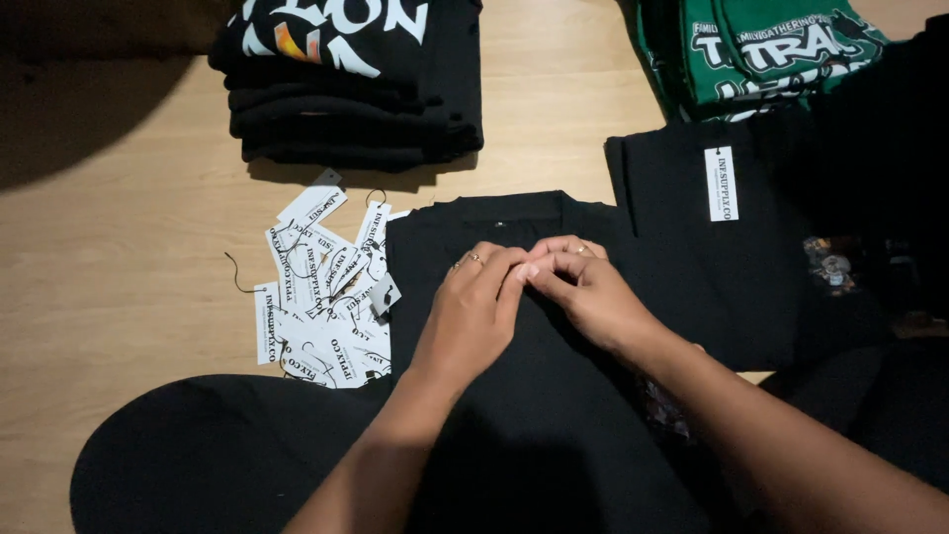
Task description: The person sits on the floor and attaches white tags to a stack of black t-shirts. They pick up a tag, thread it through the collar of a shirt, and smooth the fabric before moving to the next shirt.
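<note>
Fingertips meet on black shirt [534, 396]; pinched item hidden.

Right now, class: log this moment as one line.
left hand + right hand: fingertips together on black shirt | tags left | wooden table

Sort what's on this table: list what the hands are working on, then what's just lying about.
In hand:
left hand
right hand
black garment under both hands
pile of white hang tags beside it

Lying about:
stack of black printed shirts
green printed shirts
tagged black garment
</note>
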